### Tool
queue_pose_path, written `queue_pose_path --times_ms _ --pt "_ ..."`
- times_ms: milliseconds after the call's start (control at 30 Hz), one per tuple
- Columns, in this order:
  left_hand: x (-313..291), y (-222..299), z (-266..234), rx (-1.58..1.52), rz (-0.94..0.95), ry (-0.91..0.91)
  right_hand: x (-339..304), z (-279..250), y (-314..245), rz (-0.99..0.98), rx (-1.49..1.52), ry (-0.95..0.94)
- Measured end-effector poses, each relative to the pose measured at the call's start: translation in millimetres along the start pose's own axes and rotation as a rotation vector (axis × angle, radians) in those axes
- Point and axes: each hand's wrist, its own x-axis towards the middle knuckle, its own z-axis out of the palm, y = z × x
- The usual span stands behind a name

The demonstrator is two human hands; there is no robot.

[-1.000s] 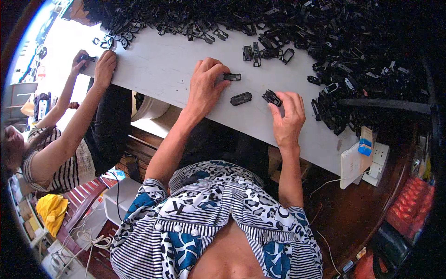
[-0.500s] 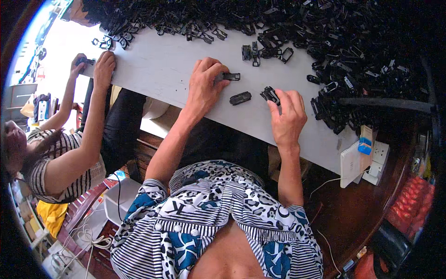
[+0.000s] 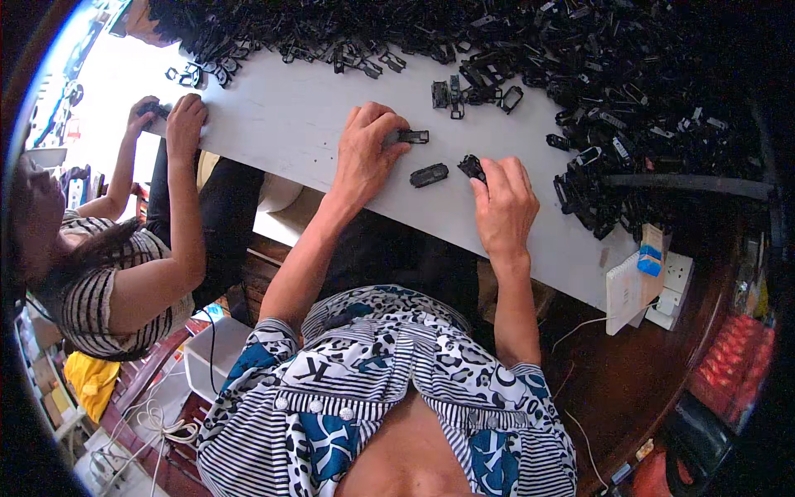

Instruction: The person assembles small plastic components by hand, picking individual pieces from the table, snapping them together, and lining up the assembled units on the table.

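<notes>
My left hand [image 3: 370, 149] rests low over the white tabletop, its thumb and fingers closed on a small black plastic frame [image 3: 414, 137] whose open end sticks out to the right. My right hand [image 3: 508, 199] pinches another black plastic part [image 3: 472, 168], partly hidden by the fingers. Between the hands, a long rounded black piece [image 3: 429, 175] lies flat on the table, touched by neither. Farther back, a few black frames [image 3: 450, 95] lie together beyond my hands.
A big heap of black plastic parts [image 3: 613, 91] covers the table's far and right sides. On the left, a co-worker's hands [image 3: 184, 124] handle a similar part. A white box [image 3: 629, 286] and a power strip [image 3: 675, 286] sit at the table's right end.
My right hand has shifted slightly left, and the part in it has turned and is more covered by the fingers. My left hand stays put. The co-worker's head and body have moved.
</notes>
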Motion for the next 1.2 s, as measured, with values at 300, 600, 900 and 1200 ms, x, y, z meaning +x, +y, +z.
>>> queue_pose_path --times_ms 300,600,900,1200 --pt "-1 1 -1 0.013 -0.001 -0.003 3 4 -5 -0.044 -0.057 -0.017" --pt "0 5 -2 -0.009 -0.005 0.01 5 -3 -5 -0.022 -0.019 -0.009" --pt "0 2 -1 0.008 -0.003 -0.015 10 -3 -14 -0.07 -0.076 -0.07" --pt "-1 1 0 -0.015 -0.014 -0.004 15 -2 -17 -0.088 -0.136 -0.068"
